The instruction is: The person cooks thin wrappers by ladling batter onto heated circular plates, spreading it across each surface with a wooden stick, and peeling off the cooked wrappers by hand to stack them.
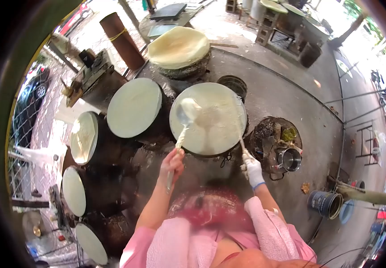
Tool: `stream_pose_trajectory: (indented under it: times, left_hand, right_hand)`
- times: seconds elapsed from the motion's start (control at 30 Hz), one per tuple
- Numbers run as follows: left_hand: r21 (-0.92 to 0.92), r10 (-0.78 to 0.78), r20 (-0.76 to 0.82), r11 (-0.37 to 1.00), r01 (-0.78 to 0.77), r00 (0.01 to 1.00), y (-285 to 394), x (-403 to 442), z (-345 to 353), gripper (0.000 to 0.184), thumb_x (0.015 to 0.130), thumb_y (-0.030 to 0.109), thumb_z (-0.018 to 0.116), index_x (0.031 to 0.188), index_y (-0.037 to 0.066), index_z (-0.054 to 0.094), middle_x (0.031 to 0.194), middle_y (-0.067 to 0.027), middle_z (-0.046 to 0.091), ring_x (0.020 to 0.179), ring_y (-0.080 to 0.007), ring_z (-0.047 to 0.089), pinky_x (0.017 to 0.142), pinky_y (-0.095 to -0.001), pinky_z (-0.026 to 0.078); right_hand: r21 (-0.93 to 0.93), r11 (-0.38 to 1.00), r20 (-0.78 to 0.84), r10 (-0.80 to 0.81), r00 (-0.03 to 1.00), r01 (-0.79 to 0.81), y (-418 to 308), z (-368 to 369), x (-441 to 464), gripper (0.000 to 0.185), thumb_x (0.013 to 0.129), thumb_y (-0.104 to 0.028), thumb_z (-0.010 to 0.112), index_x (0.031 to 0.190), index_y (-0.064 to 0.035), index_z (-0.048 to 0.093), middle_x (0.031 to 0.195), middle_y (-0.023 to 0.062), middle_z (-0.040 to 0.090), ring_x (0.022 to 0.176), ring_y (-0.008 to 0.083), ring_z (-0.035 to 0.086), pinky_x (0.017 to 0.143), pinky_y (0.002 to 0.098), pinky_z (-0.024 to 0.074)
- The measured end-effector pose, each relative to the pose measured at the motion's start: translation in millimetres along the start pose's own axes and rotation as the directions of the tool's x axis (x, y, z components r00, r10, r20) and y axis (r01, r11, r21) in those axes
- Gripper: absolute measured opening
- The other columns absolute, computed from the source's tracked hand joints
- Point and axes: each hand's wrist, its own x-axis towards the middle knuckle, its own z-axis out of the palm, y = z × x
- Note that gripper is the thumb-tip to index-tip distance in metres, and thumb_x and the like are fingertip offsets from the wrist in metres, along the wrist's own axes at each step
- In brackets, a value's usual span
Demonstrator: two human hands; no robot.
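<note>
My bare left hand (173, 163) is closed around the wrapped handle of a metal ladle (184, 117). The ladle's shiny bowl is over the left part of a large round griddle (208, 145), whose top is covered with a pale, cream-coloured layer; whether the bowl touches it I cannot tell. In a white glove, my right hand (253, 170) grips a thin stick (241, 142) with a wrapped lower end. The stick's upper part lies over the griddle's right edge, and its far tip is hard to make out.
Several more round, pale-topped griddles (134, 108) curve along the left. Behind stands one carrying a large pale sheet (179, 47). At the right, a metal pot (289, 159) sits on a dark round tray (269, 127). A dark bucket (324, 204) lies farther right.
</note>
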Motion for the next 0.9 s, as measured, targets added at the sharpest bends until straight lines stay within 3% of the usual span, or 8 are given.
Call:
stream_pose_trajectory:
  times: [0.1,0.17,0.23,0.3,0.5,0.7,0.77,0.9]
  left_hand:
    - [0.316,0.137,-0.020,0.941,-0.124,0.990,-9.4,-38.4,29.8,0.036,0.107,0.025,0.032,0.116,-0.008,0.045,0.063,0.0047,0.042,0.035,-0.0031,0.039,0.040,-0.0232,0.026]
    - [0.100,0.225,-0.040,0.970,-0.220,0.974,-5.0,-62.1,55.6,0.036,0.107,0.024,0.033,0.113,-0.010,0.045,0.064,0.0035,0.043,0.035,-0.0028,0.041,0.039,-0.0215,0.026]
    - [0.012,0.225,-0.012,0.974,-0.225,0.974,9.4,-88.6,57.6,0.036,0.107,0.024,0.034,0.112,-0.011,0.045,0.064,0.0033,0.043,0.035,-0.0029,0.040,0.039,-0.0205,0.026]
    - [0.047,0.304,-0.051,0.952,-0.302,0.951,24.9,-127.9,47.6,0.036,0.107,0.023,0.035,0.112,-0.010,0.045,0.064,0.0035,0.043,0.035,-0.0030,0.040,0.039,-0.0209,0.026]
    - [0.228,0.532,-0.163,0.839,-0.493,0.831,103.6,-262.8,14.3,0.031,0.106,0.025,0.037,0.110,-0.003,0.049,0.063,0.0070,0.042,0.034,-0.0022,0.035,0.044,-0.0200,0.027]
    - [0.563,0.731,-0.310,0.656,-0.502,0.607,206.7,-414.4,-20.7,0.032,0.104,0.033,0.044,0.101,0.004,0.055,0.058,0.0058,0.041,0.032,-0.0075,0.033,0.036,-0.0248,0.028]
    - [0.556,0.780,-0.351,0.619,-0.555,0.518,229.4,-455.3,-21.2,0.029,0.103,0.027,0.045,0.098,0.001,0.058,0.058,0.0022,0.043,0.033,-0.0112,0.035,0.035,-0.0265,0.026]
    - [0.484,0.827,-0.373,0.561,-0.672,0.421,260.6,-512.6,-34.5,0.028,0.103,0.027,0.044,0.099,0.002,0.058,0.058,0.0035,0.042,0.032,-0.0085,0.033,0.036,-0.0244,0.025]
  right_hand:
    - [-0.472,0.864,0.076,-0.160,0.984,0.177,52.9,-5.8,34.7,0.046,0.093,-0.030,0.066,0.136,-0.0139,0.057,0.071,-0.0042,0.057,0.058,0.0043,0.047,0.054,0.0233,0.0412]
    - [-0.463,0.873,0.310,-0.006,0.951,0.157,30.5,16.4,0.4,0.047,0.092,-0.032,0.067,0.135,-0.0145,0.058,0.077,-0.0003,0.063,0.064,0.0076,0.053,0.063,0.0250,0.0461]
    - [-0.541,0.642,0.314,-0.446,0.838,0.544,51.6,7.8,15.2,0.046,0.093,-0.031,0.065,0.133,-0.0087,0.059,0.093,0.0008,0.070,0.077,0.0125,0.059,0.080,0.0286,0.0497]
    - [-0.379,0.911,-0.018,-0.186,0.982,0.165,12.6,35.0,-11.9,0.048,0.096,-0.031,0.063,0.137,-0.0084,0.054,0.078,-0.0032,0.060,0.061,0.0055,0.051,0.060,0.0232,0.0494]
    - [-0.282,0.959,0.346,0.090,0.934,0.012,51.8,179.3,-25.0,0.043,0.093,-0.008,0.064,0.136,-0.0067,0.056,0.082,-0.0033,0.059,0.054,0.0053,0.047,0.050,0.0199,0.0416]
    - [-0.365,0.914,0.619,0.095,0.779,0.179,30.3,451.8,-23.6,0.046,0.090,-0.019,0.069,0.131,-0.0039,0.058,0.089,-0.0012,0.067,0.059,0.0046,0.051,0.053,0.0214,0.0420]
    - [-0.419,0.653,0.721,-0.184,0.668,0.631,53.7,530.2,1.5,0.033,0.092,-0.025,0.067,0.118,-0.0054,0.066,0.087,0.0031,0.070,0.063,0.0090,0.058,0.057,0.0267,0.0463]
    - [-0.631,0.147,0.698,-0.320,0.640,0.762,37.8,673.8,25.0,0.030,0.092,-0.035,0.062,0.101,-0.0075,0.067,0.087,0.0173,0.069,0.082,0.0295,0.068,0.074,0.0404,0.0512]
